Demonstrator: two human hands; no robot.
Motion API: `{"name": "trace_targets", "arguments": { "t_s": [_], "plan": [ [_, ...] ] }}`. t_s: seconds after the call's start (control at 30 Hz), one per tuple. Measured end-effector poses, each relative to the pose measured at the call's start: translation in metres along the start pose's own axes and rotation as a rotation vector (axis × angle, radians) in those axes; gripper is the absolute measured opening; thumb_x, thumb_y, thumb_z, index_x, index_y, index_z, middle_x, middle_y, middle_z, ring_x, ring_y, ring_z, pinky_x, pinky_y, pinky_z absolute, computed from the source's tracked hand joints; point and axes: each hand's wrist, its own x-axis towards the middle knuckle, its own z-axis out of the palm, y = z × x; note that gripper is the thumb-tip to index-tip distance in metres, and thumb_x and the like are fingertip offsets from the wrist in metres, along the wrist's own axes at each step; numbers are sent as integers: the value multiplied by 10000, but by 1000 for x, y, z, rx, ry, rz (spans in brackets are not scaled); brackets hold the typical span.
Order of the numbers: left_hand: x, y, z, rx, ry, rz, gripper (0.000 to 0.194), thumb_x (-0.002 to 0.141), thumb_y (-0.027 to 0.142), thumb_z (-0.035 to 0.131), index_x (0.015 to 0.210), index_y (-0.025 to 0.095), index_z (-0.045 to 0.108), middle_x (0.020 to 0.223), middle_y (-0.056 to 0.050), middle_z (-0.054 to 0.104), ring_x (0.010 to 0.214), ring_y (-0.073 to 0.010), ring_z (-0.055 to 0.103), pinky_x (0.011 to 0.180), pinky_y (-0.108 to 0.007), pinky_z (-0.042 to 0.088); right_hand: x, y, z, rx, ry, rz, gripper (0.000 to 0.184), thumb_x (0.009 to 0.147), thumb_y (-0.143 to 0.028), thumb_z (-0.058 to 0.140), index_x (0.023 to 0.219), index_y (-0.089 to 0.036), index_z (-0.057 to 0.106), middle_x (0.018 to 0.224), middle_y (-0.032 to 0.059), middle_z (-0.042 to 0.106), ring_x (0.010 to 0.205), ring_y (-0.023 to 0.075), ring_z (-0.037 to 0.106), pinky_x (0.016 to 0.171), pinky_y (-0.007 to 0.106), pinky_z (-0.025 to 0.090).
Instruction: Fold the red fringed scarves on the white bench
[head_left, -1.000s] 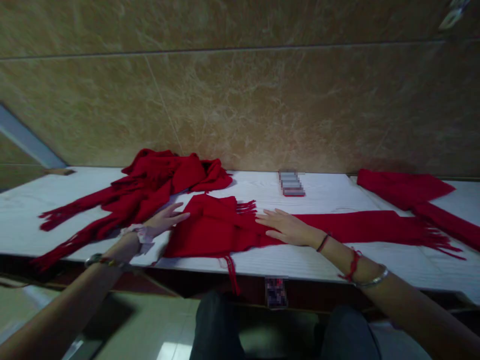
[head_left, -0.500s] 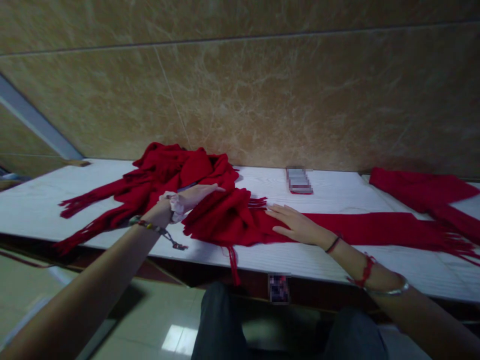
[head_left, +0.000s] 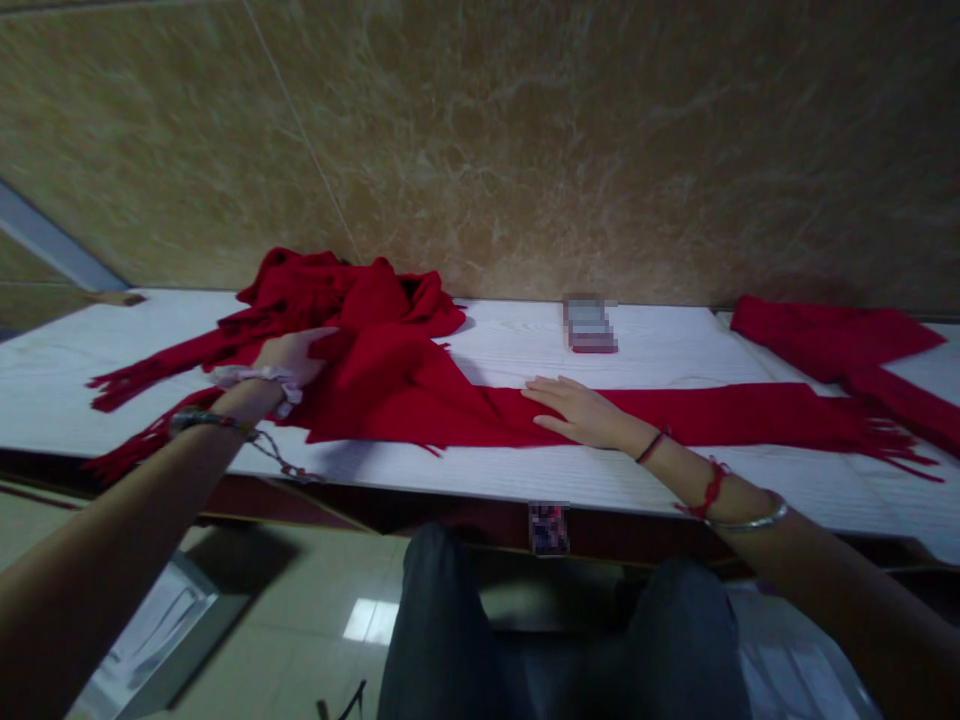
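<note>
Head view: one white table [head_left: 487,472], long side against a stone-patterned wall [head_left: 540,150]. One red scarf [head_left: 712,413], fringed, laid lengthwise, its fringe toward the right end, its broad part left of centre between the hands. One left hand [head_left: 289,358], at the scarf's left side; thumb and fingers seem closed on a raised edge of cloth, fingertips partly covered, so how firm the pinch is I cannot tell. One right hand [head_left: 579,412], palm down, fingers extended, grasping nothing, resting on the scarf about midway along the table. One heap of red knitwear [head_left: 337,292], crumpled, at the far edge toward the left corner, fringes trailing to the near edge; count of pieces not clear from where I stand. One further red piece [head_left: 814,335], bent over itself, by the far right corner. One blurred-out flat item [head_left: 590,322], far edge, right of centre. Condition, by my judgement: partway; the right-hand stretch lies smooth and straight, parallel to the near edge; the left part remains lifted and slanting, a tuft of fringe showing beneath it, so levelling that side is outstanding
</note>
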Motion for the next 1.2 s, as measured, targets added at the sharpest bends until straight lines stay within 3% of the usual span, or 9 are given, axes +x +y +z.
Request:
{"name": "trace_targets", "arguments": {
  "t_s": [0.13,0.27,0.37,0.5,0.77,0.9,1.0,1.1,1.2],
  "plan": [
    [1,-49,-18,239,121,-127,504,860,332,355,1360,275,334,1381,-60,346,1106,-433,441,871,-584,377,0,1,1,15,7,2,461,899,-399,360,1306,-199,444,1367,81,435,1282,182,354,1055,427,287],
    [-2,-49,-1,171,260,-34,586,842,473,345,1391,283,264,1488,-10,104,1246,-429,285,987,-550,296,1,2,2,27,24,8,470,894,-390,373,1285,-148,471,1350,104,453,1269,186,374,1057,398,300],
    [-8,-26,31,57,174,117,609,899,426,239,1407,93,210,1488,-126,77,1329,-318,194,1061,-409,249,0,2,2,34,45,19,455,887,-378,391,1276,-160,483,1338,95,471,1260,185,389,1054,396,311],
    [-11,-13,59,134,-46,74,572,910,424,230,1414,155,226,1476,-136,164,1342,-321,166,1044,-522,193,-1,3,3,47,60,23,438,885,-368,397,1270,-179,490,1330,85,482,1253,188,398,1048,410,324],
    [-8,-41,43,192,-166,21,565,902,472,241,1415,235,236,1478,-100,180,1335,-353,162,1022,-526,205,-1,3,3,21,72,17,429,889,-345,393,1258,-157,504,1312,103,497,1229,197,429,1041,400,338],
    [-9,-12,37,238,-96,19,602,881,416,344,1424,198,205,1483,-145,118,1339,-369,120,1023,-529,202,-1,1,1,17,73,21,435,884,-335,402,1252,-129,509,1313,127,492,1228,204,430,1036,395,347],
    [-7,28,32,286,-44,285,637,815,219,408,1420,191,211,1498,-108,57,1361,-310,54,1049,-493,190,-1,1,-1,28,84,24,431,880,-340,407,1260,-159,500,1319,115,487,1236,202,420,1033,403,352],
    [0,62,27,285,-184,585,654,732,92,387,1369,229,333,1464,-40,244,1358,-225,136,1079,-421,166,-2,1,-3,40,96,21,425,875,-345,420,1249,-165,509,1326,114,479,1246,198,407,1040,401,342],
    [7,76,19,308,-304,664,519,734,86,387,1223,194,519,1275,-49,520,1235,-200,393,1068,-365,216,-4,1,-8,78,85,4,416,872,-356,431,1225,-160,532,1340,114,463,1255,189,392,1048,388,328]
  ]
}}
